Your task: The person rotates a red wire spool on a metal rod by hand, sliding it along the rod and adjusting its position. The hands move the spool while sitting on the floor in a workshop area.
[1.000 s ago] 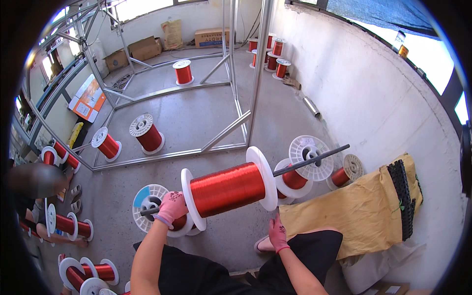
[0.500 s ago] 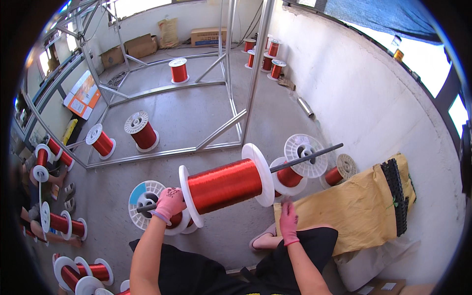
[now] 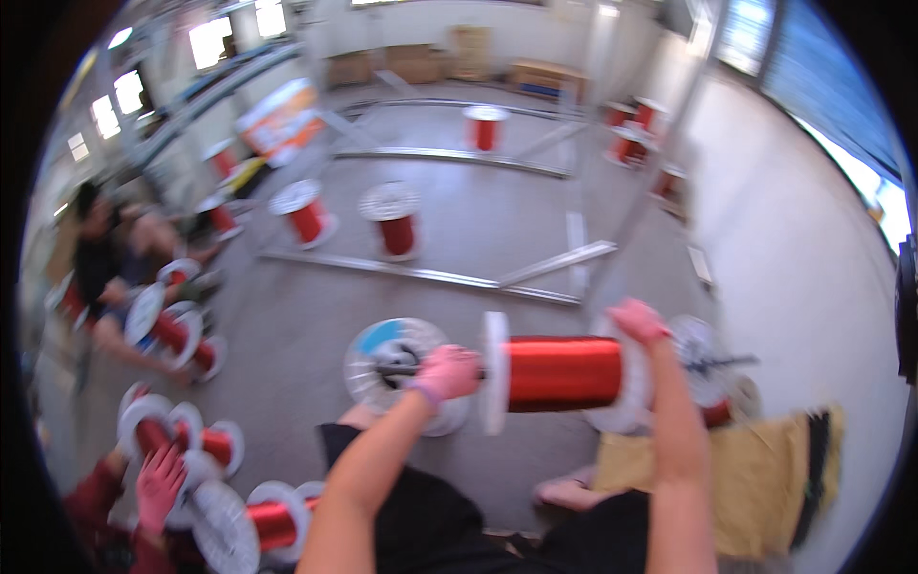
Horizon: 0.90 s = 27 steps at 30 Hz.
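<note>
A large spool of red wire (image 3: pixel 564 373) with white flanges is held level in front of me, with a dark rod (image 3: pixel 729 363) through its core. In a pink glove, my left hand (image 3: pixel 448 373) is closed round the rod, close to the left flange. My right hand (image 3: pixel 639 321), gloved alike and blurred, is bent over the upper rim of the right flange. Below my left hand stands a spool with a blue patch on its flange (image 3: pixel 381 335). Another white-flanged spool (image 3: pixel 690 335) stands behind the rod's right end.
Metal framing (image 3: pixel 421 275) lies ahead, with several red spools (image 3: pixel 397 230) in and beyond it. To the left a person (image 3: pixel 100 258) sits among spools; another person's pink-gloved hand (image 3: pixel 159 483) is at lower left. Yellow sacking (image 3: pixel 703 493) lies at right, near the white wall (image 3: pixel 775 287).
My right hand has risen from beside my knee to the spool's right flange. The view has swung left, bringing in the people there. My left hand keeps hold of the rod.
</note>
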Each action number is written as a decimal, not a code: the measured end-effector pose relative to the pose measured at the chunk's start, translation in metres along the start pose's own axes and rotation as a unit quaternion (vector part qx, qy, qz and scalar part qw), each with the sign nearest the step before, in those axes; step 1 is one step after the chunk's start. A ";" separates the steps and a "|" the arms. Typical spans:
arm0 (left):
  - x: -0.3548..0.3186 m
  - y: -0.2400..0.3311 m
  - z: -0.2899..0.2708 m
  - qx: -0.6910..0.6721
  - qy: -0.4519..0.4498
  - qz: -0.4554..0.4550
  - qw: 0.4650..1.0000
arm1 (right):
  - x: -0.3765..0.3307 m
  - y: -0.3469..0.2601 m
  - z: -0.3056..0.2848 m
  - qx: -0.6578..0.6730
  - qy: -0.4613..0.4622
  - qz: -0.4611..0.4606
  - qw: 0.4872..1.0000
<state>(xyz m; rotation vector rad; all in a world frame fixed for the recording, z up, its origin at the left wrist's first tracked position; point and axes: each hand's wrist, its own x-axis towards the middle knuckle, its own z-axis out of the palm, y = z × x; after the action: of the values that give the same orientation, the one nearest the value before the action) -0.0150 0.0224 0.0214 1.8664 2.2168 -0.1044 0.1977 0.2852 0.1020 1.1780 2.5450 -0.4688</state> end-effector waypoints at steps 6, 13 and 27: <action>-0.005 0.017 -0.028 -0.065 0.024 0.033 0.997 | -0.042 -0.002 -0.007 0.120 0.110 0.094 0.982; -0.015 0.012 -0.025 -0.064 0.013 -0.003 0.998 | -0.147 0.006 0.183 0.407 0.395 0.078 0.820; -0.006 0.022 -0.024 -0.055 0.019 0.007 0.998 | -0.145 0.110 0.310 0.033 0.167 0.134 0.976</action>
<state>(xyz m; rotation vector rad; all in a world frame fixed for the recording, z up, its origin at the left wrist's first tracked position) 0.0045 0.0254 0.0484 1.8380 2.1869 0.0554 0.4126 0.1267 -0.1381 1.7254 2.5936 -0.3135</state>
